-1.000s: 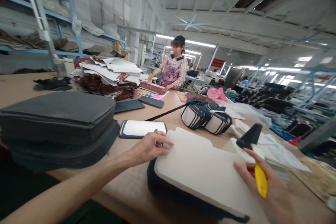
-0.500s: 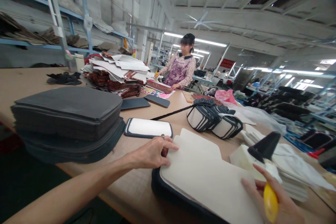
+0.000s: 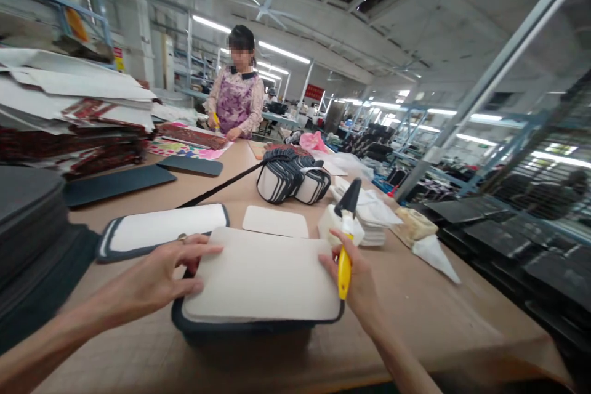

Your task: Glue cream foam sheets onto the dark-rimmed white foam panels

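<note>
A cream-white panel (image 3: pixel 263 277) with rounded corners lies on a dark-edged stack (image 3: pixel 244 335) in front of me. My left hand (image 3: pixel 178 265) grips the panel's left edge, index finger on top and thumb at the side. At the opposite edge, my right hand (image 3: pixel 353 277) holds a brush (image 3: pixel 344 268) with a yellow handle, white collar and dark bristles pointing up and away. Its thumb touches the panel's right edge. Behind the panel lies a smaller white card (image 3: pixel 276 221). A white piece with a dark border (image 3: pixel 166 228) is near my left hand.
Tall dark sheets (image 3: pixel 32 246) are piled at left, beyond them a heap of white and red material (image 3: pixel 69 117). Bundled dark-edged pieces (image 3: pixel 293 178) stand mid-table. A white block (image 3: pixel 330 225) is behind my right hand. Across the table, a person (image 3: pixel 237 95) works.
My view has swung right. The white panel now lies squared over the dark-edged stack, and the smaller card shows separately behind it. Both hands stay at its edges, the brush still in my right.
</note>
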